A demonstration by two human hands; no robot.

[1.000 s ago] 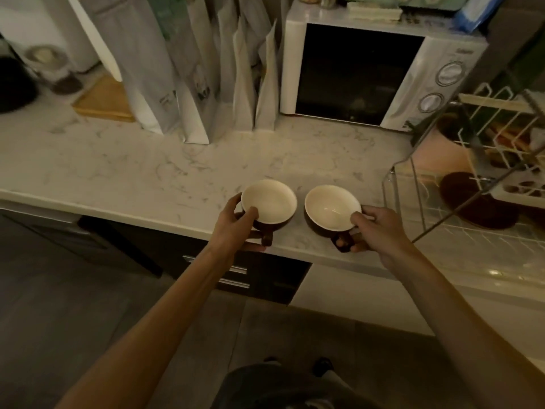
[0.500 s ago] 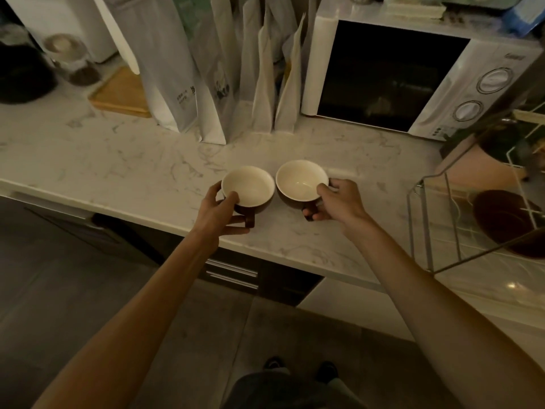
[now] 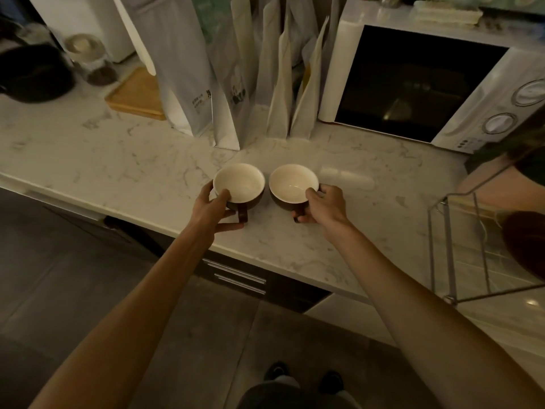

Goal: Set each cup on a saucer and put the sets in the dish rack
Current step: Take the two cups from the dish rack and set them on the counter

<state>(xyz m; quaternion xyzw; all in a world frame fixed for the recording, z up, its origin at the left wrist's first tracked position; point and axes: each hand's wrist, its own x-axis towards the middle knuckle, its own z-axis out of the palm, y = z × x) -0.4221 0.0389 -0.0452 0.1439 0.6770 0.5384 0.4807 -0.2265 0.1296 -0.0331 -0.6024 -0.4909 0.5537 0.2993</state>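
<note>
Two brown cups with cream insides stand side by side on the marble counter (image 3: 118,160). My left hand (image 3: 213,211) grips the left cup (image 3: 240,184), thumb on its rim, fingers by the handle. My right hand (image 3: 323,206) grips the right cup (image 3: 293,183) at its rim and handle. The wire dish rack (image 3: 451,249) stands at the right edge, with a dark brown saucer (image 3: 523,243) lying in it, partly cut off by the frame.
Tall paper bags (image 3: 224,72) stand behind the cups. A white microwave (image 3: 427,81) sits at the back right. A wooden board (image 3: 137,95), a jar (image 3: 94,63) and a black pot (image 3: 32,73) are at the back left. The counter's front edge is just below my hands.
Both hands have carried the cups further onto the counter, away from the front edge and away from the rack. The view has shifted left, so less of the rack shows.
</note>
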